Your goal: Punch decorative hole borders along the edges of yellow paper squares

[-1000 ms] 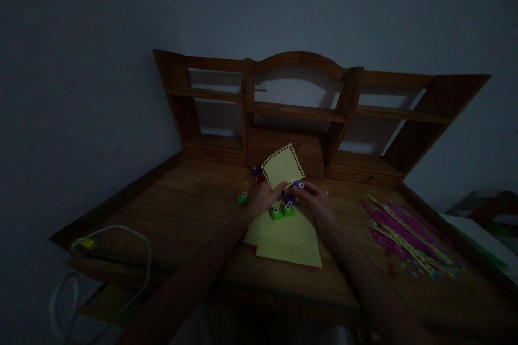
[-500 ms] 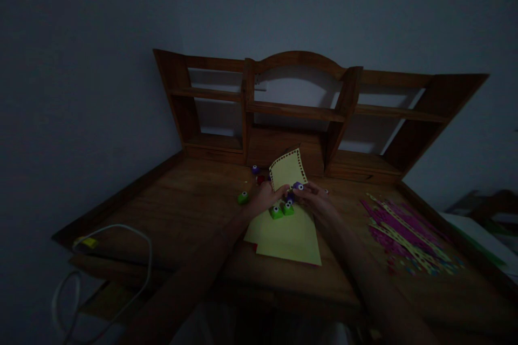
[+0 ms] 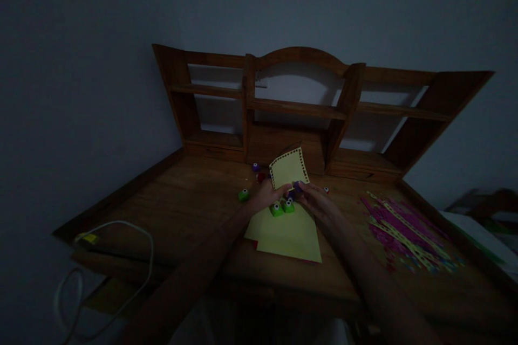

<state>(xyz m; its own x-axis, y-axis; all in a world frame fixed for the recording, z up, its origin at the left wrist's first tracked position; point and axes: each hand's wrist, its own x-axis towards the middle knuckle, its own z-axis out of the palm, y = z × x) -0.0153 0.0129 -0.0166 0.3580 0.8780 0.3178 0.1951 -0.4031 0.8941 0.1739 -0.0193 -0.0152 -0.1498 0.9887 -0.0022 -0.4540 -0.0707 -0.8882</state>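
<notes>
My left hand [image 3: 263,197] is closed on the lower left corner of a small yellow paper sheet [image 3: 286,169], which is tilted up, with a row of dark holes along its top and right edges. Against its lower right corner, my right hand [image 3: 315,200] grips a small purple paper punch [image 3: 298,187]. Just below my hands, two green frog-like pieces with white eyes [image 3: 277,209] rest on larger yellow sheets [image 3: 289,237]. Another purple piece [image 3: 290,194] is partly hidden between my hands.
A green piece [image 3: 243,195] and a purple piece [image 3: 255,167] with eyes lie left of my hands, near a red one [image 3: 260,177]. Punched strips and magenta paper [image 3: 404,226] are heaped at right. A wooden shelf [image 3: 299,110] stands behind; a white cable [image 3: 149,248] hangs at left.
The purple punch in my right hand has turned, so its white eye no longer shows. My left hand stays on the sheet, nearly unmoved.
</notes>
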